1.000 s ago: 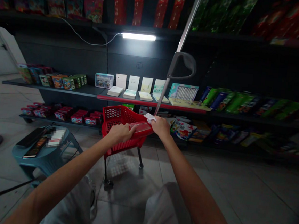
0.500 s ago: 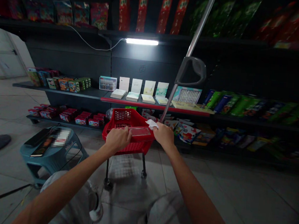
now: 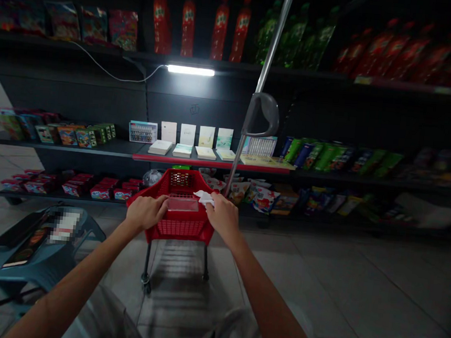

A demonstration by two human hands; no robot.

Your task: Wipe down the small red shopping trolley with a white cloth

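Note:
A small red shopping cart (image 3: pixel 180 230) stands upright in front of me, with a clear panel (image 3: pixel 183 205) set in its handle. My left hand (image 3: pixel 144 213) is wrapped round the left part of that handle. At the handle's right end is my right hand (image 3: pixel 223 215), closed with a crumpled white tissue (image 3: pixel 204 197) poking out past the fingers. Whether the right fingers also grip the handle cannot be made out. Behind the cart, a metal pole (image 3: pixel 275 39) with a grey loop handle (image 3: pixel 262 114) leans at a slant, its lower end hidden.
A dark shelf unit (image 3: pixel 73 148) spans the background, holding books (image 3: pixel 187 134), boxes (image 3: pixel 86 137), snack bags (image 3: pixel 266 200) and red drink bottles (image 3: pixel 221 26). A lit tube lamp (image 3: pixel 190 71) hangs there. On my left stands a blue stool (image 3: pixel 38 271) with a phone-like item on top.
The view has swung right, so the shelves and stool sit further left. The cart now faces the shelves more squarely, with both hands still at its handle.

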